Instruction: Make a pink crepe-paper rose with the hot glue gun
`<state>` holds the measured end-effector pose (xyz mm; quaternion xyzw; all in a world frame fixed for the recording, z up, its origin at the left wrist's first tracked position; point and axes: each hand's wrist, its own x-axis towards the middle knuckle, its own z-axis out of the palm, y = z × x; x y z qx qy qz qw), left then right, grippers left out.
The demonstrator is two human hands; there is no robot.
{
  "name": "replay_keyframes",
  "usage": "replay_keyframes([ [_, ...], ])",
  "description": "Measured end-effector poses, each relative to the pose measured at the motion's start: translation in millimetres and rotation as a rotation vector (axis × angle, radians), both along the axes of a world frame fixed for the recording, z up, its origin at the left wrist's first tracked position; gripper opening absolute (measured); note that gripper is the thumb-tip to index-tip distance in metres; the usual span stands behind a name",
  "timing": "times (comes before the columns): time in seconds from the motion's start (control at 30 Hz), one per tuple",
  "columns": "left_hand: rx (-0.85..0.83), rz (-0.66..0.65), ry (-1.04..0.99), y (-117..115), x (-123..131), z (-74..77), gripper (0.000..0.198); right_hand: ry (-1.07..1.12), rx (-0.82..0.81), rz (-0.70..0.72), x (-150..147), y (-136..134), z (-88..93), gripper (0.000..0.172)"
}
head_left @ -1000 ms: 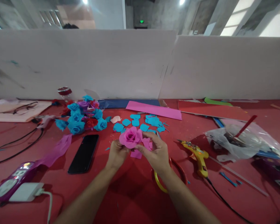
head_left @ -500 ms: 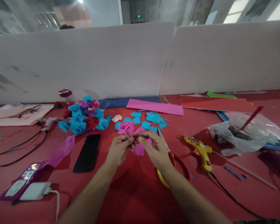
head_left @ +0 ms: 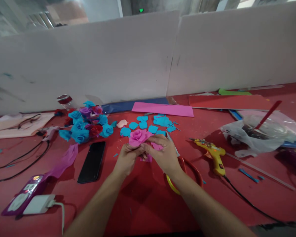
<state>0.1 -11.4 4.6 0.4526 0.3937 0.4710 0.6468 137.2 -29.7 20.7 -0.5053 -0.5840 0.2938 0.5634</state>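
Observation:
A pink paper rose (head_left: 138,137) is between my two hands, its open face turned up. My left hand (head_left: 128,157) pinches it from below on the left. My right hand (head_left: 162,152) has thumb and fingers closed on the rose's right side, at a petal that sticks out. The fingertips of both hands meet under the bloom, where a stem, if any, is hidden. Pink paper pieces (head_left: 157,146) lie behind and below the right hand. Under the right wrist are scissors (head_left: 172,185) with red and yellow handles, partly covered by the arm.
Blue paper petals (head_left: 162,120) lie beyond my hands. Left are a bunch of paper roses (head_left: 80,135), a phone (head_left: 91,162) and a purple power strip (head_left: 24,194). Right are a yellow glue gun (head_left: 215,158) with its cord and a bagged cup (head_left: 255,131). A white partition (head_left: 88,65) stands behind.
The rose has tipped upright, so its spiral face now shows. Both hands have turned slightly with it, and the right fingers have moved in closer. The head view has tilted down a little.

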Motion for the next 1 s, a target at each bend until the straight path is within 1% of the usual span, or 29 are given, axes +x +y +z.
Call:
replay_keyframes([
  [0.17, 0.139, -0.019, 0.098, 0.6, -3.4, -4.5, 0.016, -0.071, 0.037, 0.011, -1.4, -2.6, 4.3, 0.010],
  [0.37, 0.199, -0.065, 0.064, -0.3, -5.5, -3.1, 0.010, -0.111, 0.103, 0.025, -4.8, -5.6, 6.8, 0.011],
  [0.43, 0.202, -0.069, 0.060, -0.5, -5.3, -2.7, 0.009, -0.114, 0.116, 0.027, -6.0, -6.1, 7.1, 0.010],
  [0.53, 0.185, -0.039, 0.039, -0.9, -3.3, -2.2, 0.010, -0.114, 0.136, 0.007, -7.8, -7.4, 8.5, 0.009],
  [0.63, 0.155, -0.014, -0.011, -1.8, -0.2, -1.7, 0.012, -0.144, 0.150, 0.000, -9.3, -9.8, 11.1, 0.011],
  [0.7, 0.113, 0.018, -0.064, -1.8, 1.2, -1.2, 0.015, -0.157, 0.146, 0.012, -9.4, -11.0, 12.5, 0.007],
  [0.73, 0.076, 0.033, -0.092, -1.4, 1.3, -0.9, 0.016, -0.141, 0.137, 0.020, -9.0, -11.2, 12.8, 0.005],
  [0.8, -0.029, 0.033, -0.141, 0.3, 0.0, 0.0, 0.018, -0.046, 0.088, 0.062, -7.4, -10.1, 11.4, 0.022],
  [0.83, -0.084, 0.023, -0.160, 1.5, -1.2, 0.5, 0.018, 0.028, 0.047, 0.090, -6.4, -8.8, 9.7, 0.027],
  [0.87, -0.131, 0.008, -0.176, 2.7, -2.6, 1.0, 0.019, 0.113, 0.002, 0.114, -5.5, -7.0, 7.2, 0.028],
  [0.93, -0.183, -0.015, -0.200, 4.5, -5.4, 2.1, 0.020, 0.257, -0.084, 0.149, -4.0, -3.0, 1.2, 0.018],
  [1.0, -0.195, -0.024, -0.220, 5.2, -7.1, 2.8, 0.020, 0.328, -0.134, 0.152, -3.3, 0.4, -4.2, 0.012],
])
